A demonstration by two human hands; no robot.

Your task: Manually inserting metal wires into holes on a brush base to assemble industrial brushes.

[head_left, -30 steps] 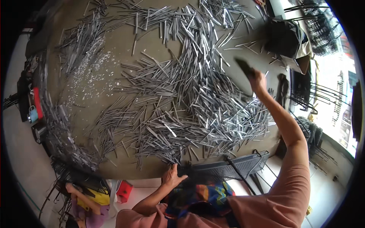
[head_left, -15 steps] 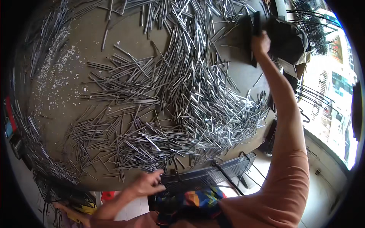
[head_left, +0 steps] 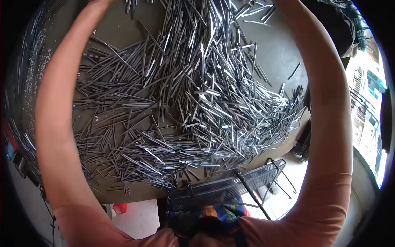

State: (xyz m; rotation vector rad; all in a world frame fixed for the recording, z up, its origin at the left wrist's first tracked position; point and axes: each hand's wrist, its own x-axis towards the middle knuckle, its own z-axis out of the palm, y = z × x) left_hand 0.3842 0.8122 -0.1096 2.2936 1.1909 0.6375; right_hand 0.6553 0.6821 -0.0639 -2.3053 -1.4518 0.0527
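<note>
A heap of slim, grey, shiny sticks spreads across the brown tabletop between my outstretched arms. At the top edge, only the wrist end of my left hand shows; its fingers are cut off. My right forearm reaches up past the heap's right side, and the hand lies beyond the top edge. What either hand holds or touches is out of sight. Loose sticks lie apart from the heap near my right forearm.
A black wire basket hangs at the table's near edge, in front of my body. White flecks are scattered at the far left. A dark bulky thing stands right of my right arm, beside a bright opening.
My left arm has swung from the near edge up to the far left. My right arm has reached farther forward, and the dark flat thing its hand held is out of view.
</note>
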